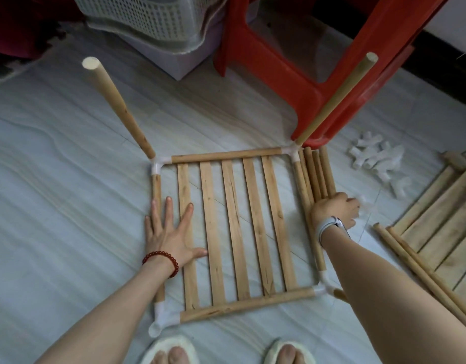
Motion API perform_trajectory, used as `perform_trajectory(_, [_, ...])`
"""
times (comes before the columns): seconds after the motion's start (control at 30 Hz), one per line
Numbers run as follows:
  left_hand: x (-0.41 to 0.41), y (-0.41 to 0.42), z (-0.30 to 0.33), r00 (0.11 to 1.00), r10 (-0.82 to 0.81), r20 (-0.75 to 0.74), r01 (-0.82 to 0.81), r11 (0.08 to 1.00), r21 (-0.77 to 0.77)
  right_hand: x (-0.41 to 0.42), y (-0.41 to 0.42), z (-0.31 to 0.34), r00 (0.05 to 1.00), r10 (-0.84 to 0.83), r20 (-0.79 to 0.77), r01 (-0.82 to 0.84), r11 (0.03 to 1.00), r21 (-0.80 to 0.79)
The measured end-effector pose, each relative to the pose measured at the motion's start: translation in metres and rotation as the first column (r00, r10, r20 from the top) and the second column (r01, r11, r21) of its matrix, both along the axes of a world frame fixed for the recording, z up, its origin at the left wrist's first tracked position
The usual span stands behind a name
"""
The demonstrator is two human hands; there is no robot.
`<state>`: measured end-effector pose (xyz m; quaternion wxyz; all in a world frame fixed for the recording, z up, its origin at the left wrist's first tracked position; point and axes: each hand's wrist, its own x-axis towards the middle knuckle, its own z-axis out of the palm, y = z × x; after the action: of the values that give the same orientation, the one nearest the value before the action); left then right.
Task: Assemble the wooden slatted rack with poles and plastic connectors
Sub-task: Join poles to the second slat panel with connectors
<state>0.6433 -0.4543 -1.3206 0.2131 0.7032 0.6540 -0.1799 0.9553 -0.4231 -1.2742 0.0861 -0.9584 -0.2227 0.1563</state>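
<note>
A square slatted wooden panel (234, 227) lies flat on the floor, with white plastic connectors at its corners. Two poles stand up from the far corners: one at the left (116, 106), one at the right (337, 98). A short pole stub pokes out of the near right connector (324, 287). My left hand (171, 232) rests flat and open on the panel's left rail and first slat. My right hand (334, 208) curls over the near ends of several loose poles (318, 174) beside the right rail; whether it grips one I cannot tell.
A pile of white connectors (379, 161) lies on the floor to the right. Another slatted panel with loose poles (437, 245) sits at the right edge. A red plastic stool (292, 61) and a white basket (153, 19) stand behind. My slippered feet (226, 353) are at the bottom.
</note>
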Motion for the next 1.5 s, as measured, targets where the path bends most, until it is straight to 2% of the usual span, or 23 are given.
perform_trajectory(0.13, [-0.001, 0.002, 0.000, 1.000, -0.012, 0.017, 0.013, 1.000, -0.025, -0.019, -0.006, 0.007, 0.988, 0.141, -0.070, -0.131, 0.982, 0.136])
perform_trajectory(0.3, [-0.002, 0.013, 0.011, 0.985, 0.063, 0.162, -0.042, 0.991, -0.129, -0.049, -0.027, 0.020, 0.961, 0.110, -0.255, -0.039, 0.962, 0.271])
perform_trajectory(0.4, [-0.010, 0.011, 0.027, 0.924, 0.150, 0.352, -0.131, 0.988, -0.075, -0.076, -0.048, 0.034, 0.853, 0.285, -0.437, -0.088, 0.904, 0.417])
perform_trajectory(0.5, [-0.027, -0.009, 0.046, 0.787, 0.302, 0.538, -0.341, 0.940, -0.028, -0.111, -0.076, 0.050, 0.678, 0.533, -0.506, -0.265, 0.820, 0.508])
perform_trajectory(0.63, [-0.061, -0.044, 0.065, 0.776, 0.395, 0.492, -0.451, 0.893, -0.006, -0.154, -0.111, 0.064, 0.385, 0.772, -0.506, -0.622, 0.622, 0.476])
perform_trajectory(0.73, [-0.080, -0.071, 0.068, 0.783, 0.424, 0.456, -0.436, 0.896, -0.084, -0.182, -0.128, 0.069, 0.225, 0.832, -0.507, -0.705, 0.498, 0.505])
perform_trajectory(0.9, [-0.096, -0.104, 0.067, 0.740, 0.448, 0.501, -0.449, 0.884, -0.128, -0.201, -0.131, 0.085, 0.160, 0.900, -0.405, -0.765, 0.373, 0.526])
perform_trajectory(1.13, [-0.101, -0.112, 0.074, 0.614, 0.527, 0.587, -0.542, 0.823, -0.172, -0.211, -0.128, 0.103, -0.036, 0.948, -0.315, -0.911, 0.098, 0.401])
perform_trajectory(1.23, [-0.106, -0.111, 0.083, 0.593, 0.525, 0.611, -0.560, 0.814, -0.155, -0.215, -0.134, 0.105, -0.147, 0.945, -0.293, -0.929, -0.030, 0.368])
perform_trajectory(1.33, [-0.112, -0.112, 0.093, 0.589, 0.509, 0.628, -0.573, 0.811, -0.119, -0.220, -0.140, 0.103, -0.211, 0.941, -0.266, -0.943, -0.123, 0.310])
perform_trajectory(1.4, [-0.115, -0.112, 0.101, 0.579, 0.487, 0.654, -0.574, 0.813, -0.097, -0.225, -0.143, 0.100, -0.224, 0.939, -0.260, -0.955, -0.158, 0.252])
perform_trajectory(1.5, [-0.116, -0.115, 0.121, 0.553, 0.427, 0.715, -0.566, 0.823, -0.053, -0.231, -0.147, 0.097, -0.178, 0.950, -0.258, -0.963, -0.114, 0.243])
